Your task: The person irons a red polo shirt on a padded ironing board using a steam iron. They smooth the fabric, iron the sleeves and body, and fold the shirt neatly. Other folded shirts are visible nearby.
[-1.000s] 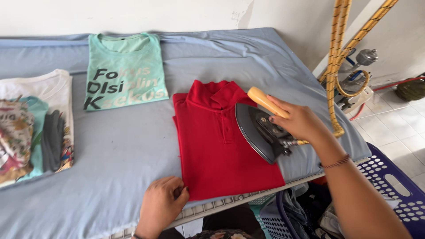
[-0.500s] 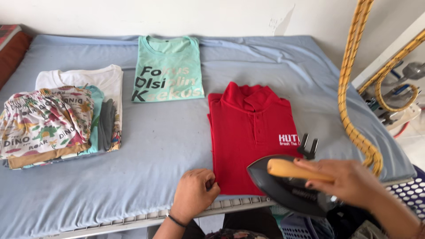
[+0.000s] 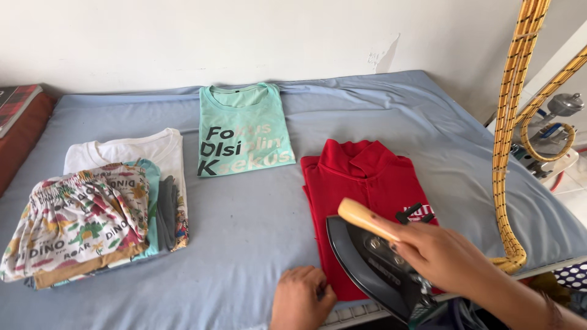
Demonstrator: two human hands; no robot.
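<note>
Since half a second ago the iron (image 3: pixel 382 269) has tipped up and come a little toward the middle of the near edge, and the left hand (image 3: pixel 302 298) has slid right until its fingers meet the shirt's near left corner. The right hand (image 3: pixel 443 253) is wrapped tight around the pale wooden handle (image 3: pixel 361 219), holding the iron on a slant with its dark sole facing left and its point lifted off the cloth. The left hand is curled narrow, fingertips pinning the hem of the red shirt (image 3: pixel 367 201), which lies folded on the right, near part of the blue-covered ironing table (image 3: pixel 257 238).

To my eye, doing this well means laying the sole flat rather than on its edge, and keeping those left fingers well apart from the hot plate while they hold the fabric taut. The yellow braided cord (image 3: pixel 507 153) hangs just right of the shirt and loops low by the table's near right edge, so it wants watching lest it drag across the cloth.

Farther off, a mint green shirt (image 3: pixel 243 131) lies folded at the middle far side, and a stack of folded clothes (image 3: pixel 98 214) sits at the left.
</note>
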